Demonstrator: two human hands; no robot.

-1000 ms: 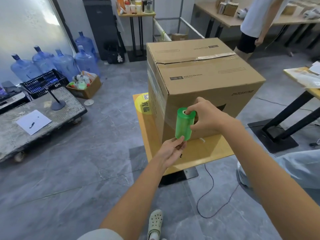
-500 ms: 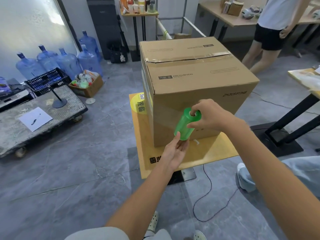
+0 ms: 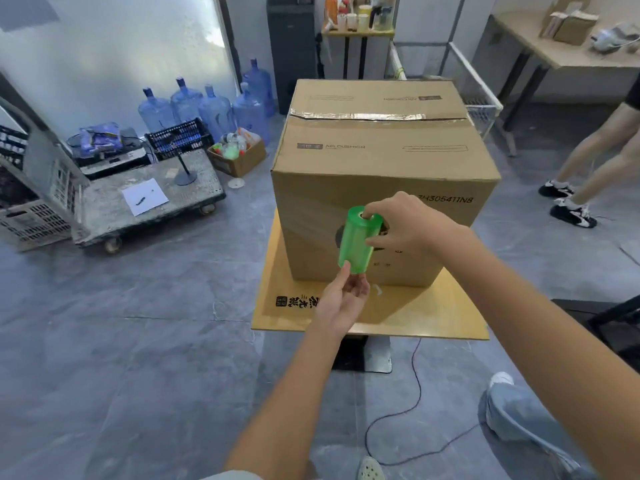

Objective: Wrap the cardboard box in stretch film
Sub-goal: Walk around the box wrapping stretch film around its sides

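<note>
Progress: the cardboard box (image 3: 381, 161) stood upright on the yellow wooden surface (image 3: 433, 317), its top seam taped. I could make out a faint sheen of film over the lower left part of the near face, running toward the roll. The top and the upper band of the near face looked bare, and the far sides were hidden from me. My judgement was that the wrap was at an early pass. The rest of the near face, the remaining sides and any further layers were left to do.

Film roll (image 3: 358, 242): green, held nearly upright just in front of the near face, low and left of centre. I could not tell whether it touched the cardboard.

Right hand (image 3: 405, 230): it reached in from the right with the forearm angled across the surface. It gripped the roll's top end, one finger at the core opening and the others curled against the side.

Left hand (image 3: 341, 299): it came up from below, palm turned upward, with the fingertips closed around the roll's bottom end. The two hands held the roll between them, one at each end.
</note>
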